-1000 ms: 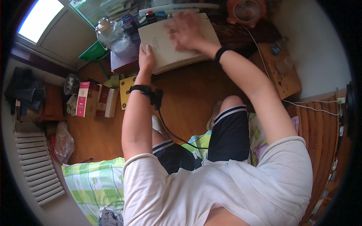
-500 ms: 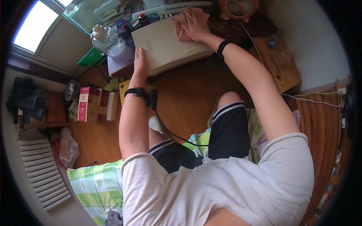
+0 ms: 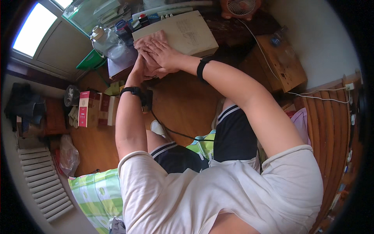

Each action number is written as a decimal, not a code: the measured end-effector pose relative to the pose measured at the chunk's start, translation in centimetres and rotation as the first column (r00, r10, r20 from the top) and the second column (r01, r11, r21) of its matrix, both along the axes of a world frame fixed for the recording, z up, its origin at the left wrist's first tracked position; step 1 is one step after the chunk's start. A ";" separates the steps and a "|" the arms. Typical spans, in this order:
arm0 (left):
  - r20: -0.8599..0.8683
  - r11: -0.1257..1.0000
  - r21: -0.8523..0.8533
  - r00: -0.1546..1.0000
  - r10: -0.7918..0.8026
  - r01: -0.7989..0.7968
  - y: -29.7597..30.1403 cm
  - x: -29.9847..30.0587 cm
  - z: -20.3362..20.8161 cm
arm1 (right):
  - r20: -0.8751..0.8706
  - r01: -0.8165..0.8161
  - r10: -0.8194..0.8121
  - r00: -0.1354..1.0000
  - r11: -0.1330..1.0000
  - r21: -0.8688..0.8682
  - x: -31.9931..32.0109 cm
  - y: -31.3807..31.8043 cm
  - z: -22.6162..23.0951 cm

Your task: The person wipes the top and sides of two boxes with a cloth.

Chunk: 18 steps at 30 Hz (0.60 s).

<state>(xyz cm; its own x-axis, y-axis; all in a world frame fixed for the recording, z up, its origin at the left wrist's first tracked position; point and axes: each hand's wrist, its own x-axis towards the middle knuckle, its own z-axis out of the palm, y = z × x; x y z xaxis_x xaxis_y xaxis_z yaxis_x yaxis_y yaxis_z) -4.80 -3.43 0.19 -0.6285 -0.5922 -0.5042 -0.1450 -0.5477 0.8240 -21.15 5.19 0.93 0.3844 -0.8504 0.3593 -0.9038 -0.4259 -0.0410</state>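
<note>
A folded pink cloth [image 3: 156, 36] lies over the left end of a pale cardboard box [image 3: 191, 31] on the dark table. My right hand [image 3: 165, 56] rests on the cloth with its fingers stretched out and pressing down. Close beside it, my left hand [image 3: 137, 70] is at the box's near left corner. The cloth and my right hand cover most of its fingers, so their hold is hidden. Both wrists wear black bands, and a black cable hangs from the left one.
Left of the box stand a clear jug [image 3: 103, 39] and a dark jar [image 3: 124, 29]. An orange fan [image 3: 239, 8] is behind at right. A wooden stool [image 3: 282, 66] stands right of the table. Red and beige cartons [image 3: 89, 109] sit on the floor at left.
My right hand has slid the cloth from the far right of the box to its near left end. The cloth now reaches my left hand.
</note>
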 end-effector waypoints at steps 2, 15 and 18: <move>0.275 0.992 -0.049 0.953 0.124 -0.115 0.8 -0.6 1.0 | -0.024 -0.032 0.033 0.999 0.999 0.030 -1.0 0.5 1.4; 0.314 0.987 -0.147 0.944 0.105 -0.061 -0.4 0.2 -1.3 | 0.044 -0.014 0.016 0.999 0.998 -0.055 -14.6 7.5 3.0; 0.347 0.988 -0.145 0.932 0.107 -0.059 -1.1 0.8 -1.7 | 0.031 -0.030 0.033 0.999 0.993 -0.111 -11.0 6.0 3.2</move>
<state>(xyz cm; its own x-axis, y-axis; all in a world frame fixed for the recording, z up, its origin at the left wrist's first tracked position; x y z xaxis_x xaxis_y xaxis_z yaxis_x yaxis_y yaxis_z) -4.04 -4.48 -1.48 -0.3699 -0.7098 -0.5994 -0.3975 -0.4623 0.7927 -32.17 11.24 4.16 0.3970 -0.7923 0.4632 -0.8888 -0.4578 -0.0214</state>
